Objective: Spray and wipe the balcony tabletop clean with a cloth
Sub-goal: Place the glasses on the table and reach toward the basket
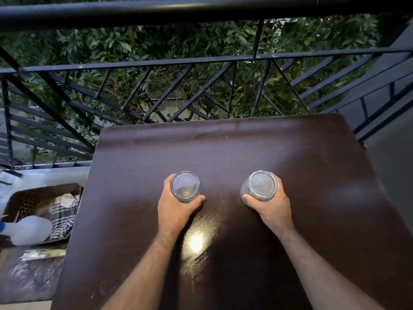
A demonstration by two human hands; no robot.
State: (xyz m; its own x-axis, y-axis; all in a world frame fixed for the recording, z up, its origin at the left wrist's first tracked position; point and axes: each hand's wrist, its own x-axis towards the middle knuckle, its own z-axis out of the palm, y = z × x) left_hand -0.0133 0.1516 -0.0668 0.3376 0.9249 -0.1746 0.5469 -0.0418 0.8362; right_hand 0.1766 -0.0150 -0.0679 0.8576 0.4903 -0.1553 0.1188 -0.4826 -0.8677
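A dark brown tabletop (245, 148) fills the middle of the head view. Two clear drinking glasses stand on it side by side. My left hand (174, 206) grips the left glass (185, 186) around its side. My right hand (272, 204) grips the right glass (260, 185) the same way. A white spray bottle (31, 229) lies in a brown basket (26, 198) on the floor at the left, next to a striped cloth (63, 218).
A black metal railing (201, 61) runs along the table's far edge, with green foliage behind it. A bright light reflection (196, 241) sits on the tabletop between my forearms. A wrapped bundle (42, 253) lies on the floor below the basket.
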